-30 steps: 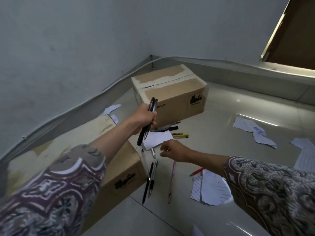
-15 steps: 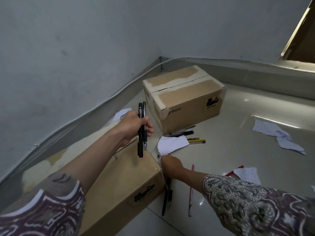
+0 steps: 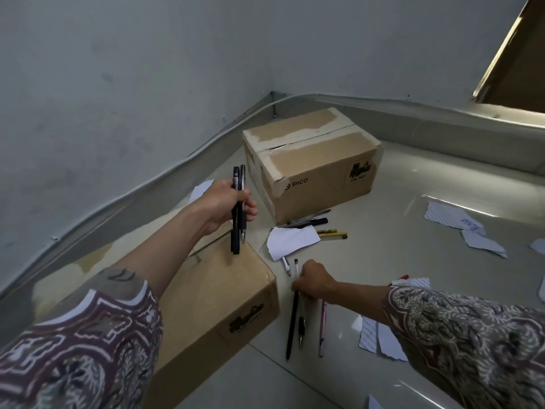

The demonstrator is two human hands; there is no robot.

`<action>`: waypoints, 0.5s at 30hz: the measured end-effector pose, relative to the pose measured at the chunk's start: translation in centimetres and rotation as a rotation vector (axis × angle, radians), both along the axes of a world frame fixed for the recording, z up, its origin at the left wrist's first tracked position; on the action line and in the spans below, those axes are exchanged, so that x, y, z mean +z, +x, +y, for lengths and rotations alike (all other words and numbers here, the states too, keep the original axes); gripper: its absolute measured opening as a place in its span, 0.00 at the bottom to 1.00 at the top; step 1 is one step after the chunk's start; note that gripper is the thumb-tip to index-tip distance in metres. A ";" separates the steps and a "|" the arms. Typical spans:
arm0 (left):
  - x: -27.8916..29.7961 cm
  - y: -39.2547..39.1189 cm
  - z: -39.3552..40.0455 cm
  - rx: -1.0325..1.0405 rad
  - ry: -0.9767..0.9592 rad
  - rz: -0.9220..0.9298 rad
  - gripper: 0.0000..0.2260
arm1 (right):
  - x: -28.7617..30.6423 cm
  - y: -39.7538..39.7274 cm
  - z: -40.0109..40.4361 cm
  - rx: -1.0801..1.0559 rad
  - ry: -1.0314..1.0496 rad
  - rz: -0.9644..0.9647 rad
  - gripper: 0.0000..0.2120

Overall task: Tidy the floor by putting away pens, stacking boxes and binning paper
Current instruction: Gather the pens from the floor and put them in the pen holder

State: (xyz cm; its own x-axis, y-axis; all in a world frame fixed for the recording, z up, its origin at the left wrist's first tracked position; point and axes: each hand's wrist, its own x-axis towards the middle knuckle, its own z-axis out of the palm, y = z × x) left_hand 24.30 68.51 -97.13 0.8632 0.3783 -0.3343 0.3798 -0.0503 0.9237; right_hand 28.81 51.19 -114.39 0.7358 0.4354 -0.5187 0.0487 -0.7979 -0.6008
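My left hand (image 3: 227,203) is closed around two dark pens (image 3: 237,219), held upright above the near cardboard box (image 3: 206,293). Down on the floor, my right hand (image 3: 312,280) is pinched on a pen (image 3: 296,267) whose tip sticks out above the fingers. A long black pen (image 3: 292,329), a clear pen (image 3: 302,326) and a pink pen (image 3: 323,329) lie just below that hand. More pens (image 3: 312,222) and yellow ones (image 3: 333,234) lie in front of the far box (image 3: 312,166). A torn white paper (image 3: 290,240) lies between the boxes.
Paper scraps lie at the right (image 3: 454,221), (image 3: 483,245), under my right forearm (image 3: 380,338) and by the wall (image 3: 200,188). Grey walls meet in a corner behind the far box. A brown door edge (image 3: 519,60) is at the upper right.
My right hand has closed on a pen beside the near box and its tip now shows above the fingers. The left hand has turned its two pens from tilted to upright.
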 end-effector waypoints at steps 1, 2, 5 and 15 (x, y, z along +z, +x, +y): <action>0.1 -0.1 -0.1 -0.008 -0.005 0.004 0.03 | -0.2 -0.2 -0.1 -0.007 -0.013 -0.007 0.08; 0.2 -0.2 -0.3 -0.016 -0.009 0.008 0.02 | -0.3 -0.4 -0.3 -0.013 -0.023 -0.022 0.10; 0.4 -0.5 -0.6 -0.029 -0.017 0.017 0.04 | -0.5 -0.6 -0.4 -0.028 -0.041 -0.049 0.18; -0.2 -0.9 0.1 -0.014 -0.020 0.050 0.06 | -0.8 0.0 -0.3 -0.163 0.001 0.067 0.18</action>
State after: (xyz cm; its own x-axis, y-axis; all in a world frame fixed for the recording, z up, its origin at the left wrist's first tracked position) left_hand 23.35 68.61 -97.28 0.8502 0.3594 -0.3846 0.4252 -0.0380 0.9043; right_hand 28.79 50.85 -115.24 0.7601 0.3140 -0.5689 -0.1214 -0.7915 -0.5990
